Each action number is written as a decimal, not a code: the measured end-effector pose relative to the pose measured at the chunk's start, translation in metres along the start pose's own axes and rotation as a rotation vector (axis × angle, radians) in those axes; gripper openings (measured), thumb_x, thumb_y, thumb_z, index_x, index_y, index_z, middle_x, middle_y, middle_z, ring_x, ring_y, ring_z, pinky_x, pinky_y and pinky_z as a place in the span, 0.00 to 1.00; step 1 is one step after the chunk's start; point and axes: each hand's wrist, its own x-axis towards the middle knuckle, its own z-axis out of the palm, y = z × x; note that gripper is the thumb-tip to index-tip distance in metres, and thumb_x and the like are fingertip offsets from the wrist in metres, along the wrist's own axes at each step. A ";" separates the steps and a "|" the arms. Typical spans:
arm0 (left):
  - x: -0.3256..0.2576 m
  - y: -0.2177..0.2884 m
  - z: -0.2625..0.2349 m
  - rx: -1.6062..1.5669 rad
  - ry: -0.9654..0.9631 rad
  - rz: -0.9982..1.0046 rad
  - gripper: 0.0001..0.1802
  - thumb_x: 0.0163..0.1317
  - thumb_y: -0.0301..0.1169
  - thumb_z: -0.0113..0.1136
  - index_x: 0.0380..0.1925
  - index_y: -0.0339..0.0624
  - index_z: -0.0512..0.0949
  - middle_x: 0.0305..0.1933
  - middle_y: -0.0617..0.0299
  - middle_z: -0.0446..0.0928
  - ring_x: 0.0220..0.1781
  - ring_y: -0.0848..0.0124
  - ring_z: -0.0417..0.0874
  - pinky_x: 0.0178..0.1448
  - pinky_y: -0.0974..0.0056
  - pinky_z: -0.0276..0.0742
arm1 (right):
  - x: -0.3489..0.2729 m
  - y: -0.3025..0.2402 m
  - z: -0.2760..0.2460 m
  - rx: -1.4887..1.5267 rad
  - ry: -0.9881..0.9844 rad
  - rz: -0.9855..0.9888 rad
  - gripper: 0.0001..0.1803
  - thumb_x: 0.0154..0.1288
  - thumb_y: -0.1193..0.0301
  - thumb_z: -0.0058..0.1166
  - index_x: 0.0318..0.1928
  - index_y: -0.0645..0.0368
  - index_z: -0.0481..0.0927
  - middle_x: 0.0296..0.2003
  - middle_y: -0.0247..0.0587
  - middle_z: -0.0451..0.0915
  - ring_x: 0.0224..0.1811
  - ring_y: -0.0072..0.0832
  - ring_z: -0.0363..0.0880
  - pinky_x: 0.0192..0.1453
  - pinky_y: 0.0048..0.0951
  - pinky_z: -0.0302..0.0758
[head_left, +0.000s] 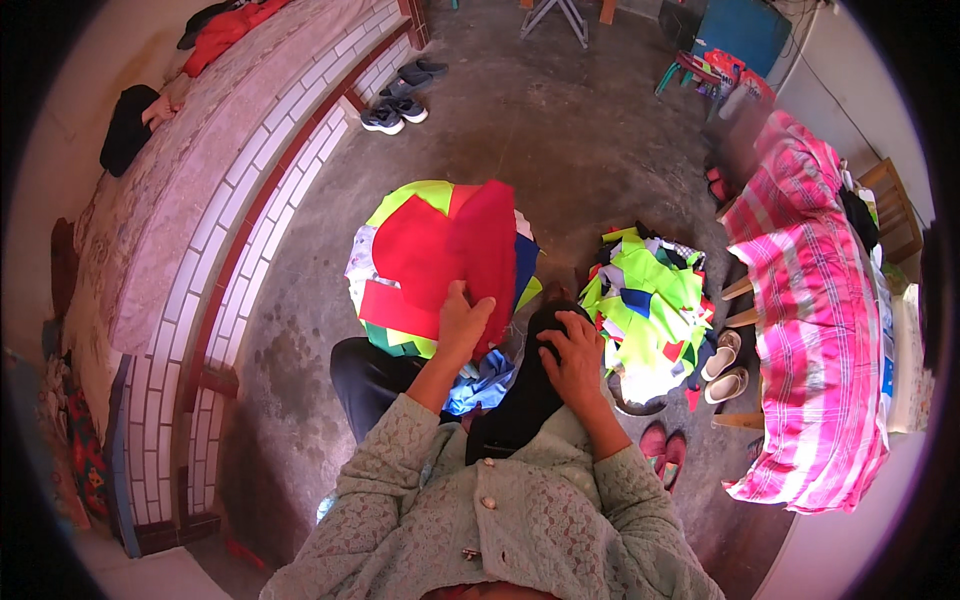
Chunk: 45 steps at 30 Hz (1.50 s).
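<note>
My left hand (462, 325) grips a red piece of cloth (485, 250) and holds it up over a round pile of coloured cloth pieces (400, 215) on the floor. My right hand (573, 358) rests flat on my knee, on dark trousers (520, 400). A blue scrap (482, 385) lies on my lap between the two hands. To the right of my right hand sits a second heap of mostly bright green cloth scraps (650, 305).
A tiled, cloth-covered platform (230, 200) runs along the left. Shoes (395, 110) stand by its far end. A bed with a pink striped cover (815, 320) is at right, with slippers (725, 365) and dark red shoes (663, 445) beside it. Bare concrete floor (560, 130) lies ahead.
</note>
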 end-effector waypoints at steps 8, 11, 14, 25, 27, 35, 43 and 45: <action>-0.029 0.052 -0.008 0.709 0.096 0.082 0.30 0.51 0.32 0.63 0.52 0.42 0.60 0.47 0.43 0.75 0.44 0.45 0.78 0.44 0.45 0.72 | -0.001 0.002 0.000 0.013 -0.001 0.016 0.13 0.48 0.72 0.61 0.38 0.50 0.79 0.53 0.40 0.70 0.60 0.39 0.64 0.59 0.43 0.58; -0.034 0.048 -0.013 0.818 0.154 0.235 0.31 0.50 0.30 0.64 0.52 0.44 0.61 0.48 0.47 0.75 0.43 0.46 0.79 0.41 0.47 0.74 | 0.000 0.002 -0.001 0.019 0.002 0.015 0.13 0.48 0.72 0.61 0.38 0.50 0.80 0.53 0.40 0.71 0.60 0.39 0.64 0.59 0.43 0.58; -0.038 0.054 -0.018 0.887 0.212 0.336 0.29 0.48 0.28 0.65 0.50 0.46 0.65 0.47 0.51 0.75 0.45 0.49 0.78 0.42 0.48 0.74 | 0.000 0.003 -0.001 0.024 0.007 0.015 0.13 0.48 0.72 0.61 0.38 0.50 0.80 0.53 0.40 0.71 0.60 0.39 0.64 0.59 0.43 0.58; 0.048 0.076 -0.013 0.913 0.121 0.801 0.13 0.51 0.30 0.62 0.38 0.44 0.75 0.46 0.55 0.75 0.48 0.56 0.76 0.49 0.55 0.71 | 0.007 0.006 -0.002 0.079 -0.021 0.029 0.12 0.48 0.72 0.61 0.37 0.50 0.80 0.52 0.39 0.71 0.60 0.39 0.65 0.59 0.43 0.57; 0.080 0.068 -0.004 0.932 0.089 0.817 0.14 0.52 0.31 0.62 0.39 0.43 0.75 0.47 0.55 0.75 0.49 0.56 0.76 0.50 0.55 0.71 | 0.007 0.008 -0.002 0.092 -0.018 0.028 0.12 0.48 0.72 0.61 0.37 0.50 0.80 0.52 0.39 0.72 0.60 0.39 0.65 0.59 0.43 0.57; 0.199 0.041 0.011 1.128 -0.064 0.415 0.27 0.53 0.45 0.63 0.51 0.45 0.73 0.53 0.49 0.74 0.55 0.52 0.74 0.57 0.51 0.71 | 0.012 0.018 -0.004 0.147 -0.019 0.042 0.12 0.49 0.71 0.60 0.37 0.52 0.79 0.51 0.39 0.72 0.59 0.37 0.66 0.56 0.42 0.58; 0.248 0.054 0.003 0.692 -0.520 0.218 0.18 0.43 0.26 0.66 0.37 0.37 0.78 0.38 0.59 0.78 0.42 0.67 0.79 0.45 0.65 0.75 | 0.009 0.023 -0.001 0.215 -0.029 0.070 0.12 0.50 0.70 0.60 0.38 0.51 0.79 0.53 0.37 0.71 0.60 0.36 0.65 0.57 0.42 0.57; 0.253 0.064 0.008 0.724 -0.638 0.164 0.17 0.40 0.23 0.64 0.36 0.36 0.77 0.36 0.60 0.78 0.42 0.69 0.78 0.42 0.66 0.74 | 0.009 0.025 -0.001 0.227 -0.020 0.076 0.11 0.51 0.70 0.60 0.38 0.51 0.78 0.53 0.37 0.70 0.61 0.35 0.65 0.57 0.42 0.56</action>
